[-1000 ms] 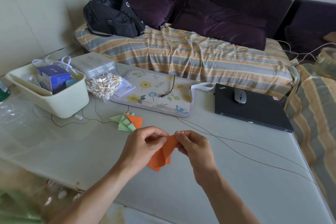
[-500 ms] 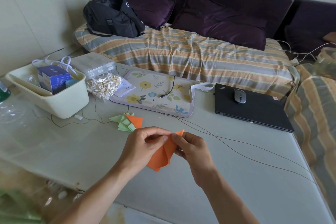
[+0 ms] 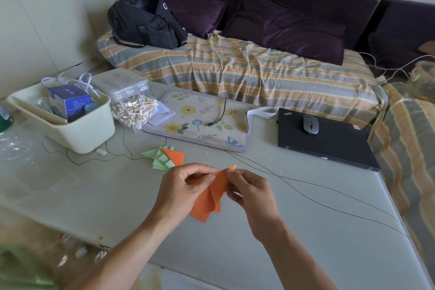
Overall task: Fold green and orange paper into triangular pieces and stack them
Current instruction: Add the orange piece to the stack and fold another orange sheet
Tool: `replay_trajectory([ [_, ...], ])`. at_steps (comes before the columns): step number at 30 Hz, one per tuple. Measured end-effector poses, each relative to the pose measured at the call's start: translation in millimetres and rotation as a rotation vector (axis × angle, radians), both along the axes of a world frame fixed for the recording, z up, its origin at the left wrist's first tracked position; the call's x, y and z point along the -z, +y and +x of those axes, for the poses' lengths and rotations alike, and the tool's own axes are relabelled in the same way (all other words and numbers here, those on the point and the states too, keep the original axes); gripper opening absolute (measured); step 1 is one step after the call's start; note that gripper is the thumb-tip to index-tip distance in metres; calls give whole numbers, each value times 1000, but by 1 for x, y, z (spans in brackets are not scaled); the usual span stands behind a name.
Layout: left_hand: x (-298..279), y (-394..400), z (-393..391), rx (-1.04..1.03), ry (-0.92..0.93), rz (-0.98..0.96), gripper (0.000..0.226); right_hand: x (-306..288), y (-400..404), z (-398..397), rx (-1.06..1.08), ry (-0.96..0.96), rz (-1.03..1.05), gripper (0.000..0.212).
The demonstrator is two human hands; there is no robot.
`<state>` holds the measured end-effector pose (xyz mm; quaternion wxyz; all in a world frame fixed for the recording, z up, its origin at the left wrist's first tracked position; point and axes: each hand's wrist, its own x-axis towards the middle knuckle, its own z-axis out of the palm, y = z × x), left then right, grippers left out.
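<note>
both hands are up over the pale grey tabletop [image 3: 294, 231], the left hand [image 3: 182, 192] and the right hand [image 3: 250, 192] each pinching the top of a half-folded sheet of orange paper [image 3: 208, 202], which hangs between them just nearer me than the small pile of finished green and orange paper triangles [image 3: 164, 157]. this looks like the folding step, well before stacking, since loose flaps still dangle off the sheet. next, i'd guess, the fingertips must line the edges up and press a sharp crease, then set the piece on that pile just beyond the sheet.
</note>
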<state>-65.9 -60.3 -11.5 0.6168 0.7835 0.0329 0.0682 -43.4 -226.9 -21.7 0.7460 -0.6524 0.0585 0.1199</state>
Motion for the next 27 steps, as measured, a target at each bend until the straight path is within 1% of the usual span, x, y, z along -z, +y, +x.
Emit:
replay_trajectory([
  [3,2,-2,1,-53,23,-46,15,2,2,-2,-69,22,-8,23],
  [6,4,-5,0,-93,93,-119,12,4,3,-2,-110,21,-48,23],
  [9,4,-6,-2,-46,220,-166,9,5,5,0,-79,17,-117,22],
  [12,2,-6,-2,10,303,-150,9,6,7,-1,-72,-14,-232,30],
  [15,1,-4,1,12,305,-170,8,3,6,-3,-141,-62,-327,28],
  [17,-2,-2,2,22,287,-228,8,1,5,-5,-221,-106,-379,26],
  [20,-4,1,2,66,264,-306,14,-1,7,-8,-308,-169,-423,26],
  [24,-3,3,3,44,241,-284,12,-1,8,-8,-302,-184,-429,30],
  [27,-1,4,3,20,236,-278,10,0,9,-8,-310,-185,-414,27],
])
